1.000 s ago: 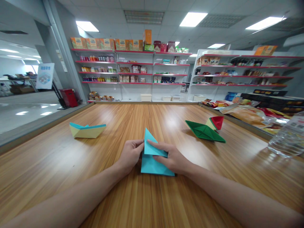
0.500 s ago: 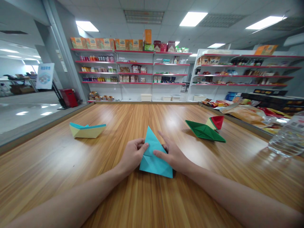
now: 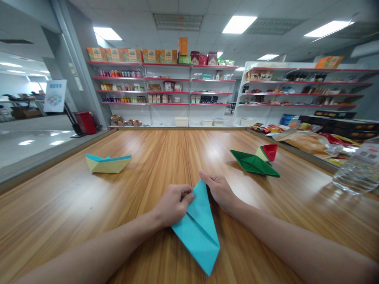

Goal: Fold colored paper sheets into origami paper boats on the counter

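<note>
A folded blue paper [image 3: 197, 225] is lifted off the wooden table [image 3: 89, 205], its long point tilted toward me. My left hand [image 3: 173, 203] pinches the paper's left upper edge with curled fingers. My right hand [image 3: 218, 190] grips the paper's top corner from the right, fingers closed on it. Both hands sit at the paper's far end, close together.
A yellow and blue paper boat [image 3: 107, 163] lies at the left. At the right a green paper boat [image 3: 254, 164] sits beside a red and yellow paper boat [image 3: 268, 152]. A clear plastic bottle [image 3: 357, 171] and snack bags [image 3: 308, 141] occupy the right edge. Store shelves [image 3: 166, 92] stand behind.
The blue paper has been opened out and turned so its long point now hangs toward me. Both hands shifted to its far end and a little closer to me.
</note>
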`<state>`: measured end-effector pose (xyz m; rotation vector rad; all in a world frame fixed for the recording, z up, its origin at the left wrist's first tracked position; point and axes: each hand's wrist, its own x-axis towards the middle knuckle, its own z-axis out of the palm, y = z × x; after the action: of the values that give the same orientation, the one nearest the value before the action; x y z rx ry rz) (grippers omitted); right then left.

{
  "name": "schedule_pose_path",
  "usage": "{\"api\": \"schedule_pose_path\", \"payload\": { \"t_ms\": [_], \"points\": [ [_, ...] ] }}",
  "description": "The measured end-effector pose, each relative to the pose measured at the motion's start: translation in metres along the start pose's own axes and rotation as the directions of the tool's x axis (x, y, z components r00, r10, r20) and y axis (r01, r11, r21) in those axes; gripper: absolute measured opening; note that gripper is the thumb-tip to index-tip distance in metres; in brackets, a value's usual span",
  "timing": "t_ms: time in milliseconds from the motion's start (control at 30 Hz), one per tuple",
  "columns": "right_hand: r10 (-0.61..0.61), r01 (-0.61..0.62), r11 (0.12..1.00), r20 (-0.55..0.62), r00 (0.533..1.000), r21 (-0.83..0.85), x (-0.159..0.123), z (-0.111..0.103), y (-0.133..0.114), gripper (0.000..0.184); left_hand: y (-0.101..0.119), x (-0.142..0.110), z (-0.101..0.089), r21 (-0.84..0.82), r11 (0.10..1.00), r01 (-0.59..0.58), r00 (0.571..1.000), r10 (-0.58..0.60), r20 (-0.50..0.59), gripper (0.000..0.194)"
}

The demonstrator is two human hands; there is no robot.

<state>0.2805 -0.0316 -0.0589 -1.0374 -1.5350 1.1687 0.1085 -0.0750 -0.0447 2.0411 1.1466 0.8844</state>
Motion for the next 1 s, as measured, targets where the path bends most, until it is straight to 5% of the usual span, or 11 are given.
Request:
{"api": "schedule_pose_path", "payload": {
  "t_ms": [233,400,733,1000],
  "points": [
    [-0.029,0.029,1.000,0.114,0.993,-0.001,0.002,-0.001,0.002,0.053,0.000,0.000,-0.001,-0.069,0.997,0.021,0.999,-0.023,-0.035,0.031],
    [-0.035,0.048,0.998,0.306,0.951,-0.035,0.000,0.001,-0.002,0.050,-0.007,0.001,-0.002,-0.147,0.989,0.031,0.979,-0.060,-0.196,0.033],
    [-0.023,0.057,0.995,0.361,0.932,-0.082,-0.002,0.000,-0.005,0.046,-0.026,0.008,-0.003,-0.350,0.931,0.102,0.808,-0.283,-0.516,0.032],
    [-0.051,0.047,0.999,0.338,0.940,0.022,-0.002,-0.004,-0.002,0.048,-0.028,0.014,-0.004,-0.556,0.825,0.100,0.839,-0.370,-0.398,0.034]
  ]
}}
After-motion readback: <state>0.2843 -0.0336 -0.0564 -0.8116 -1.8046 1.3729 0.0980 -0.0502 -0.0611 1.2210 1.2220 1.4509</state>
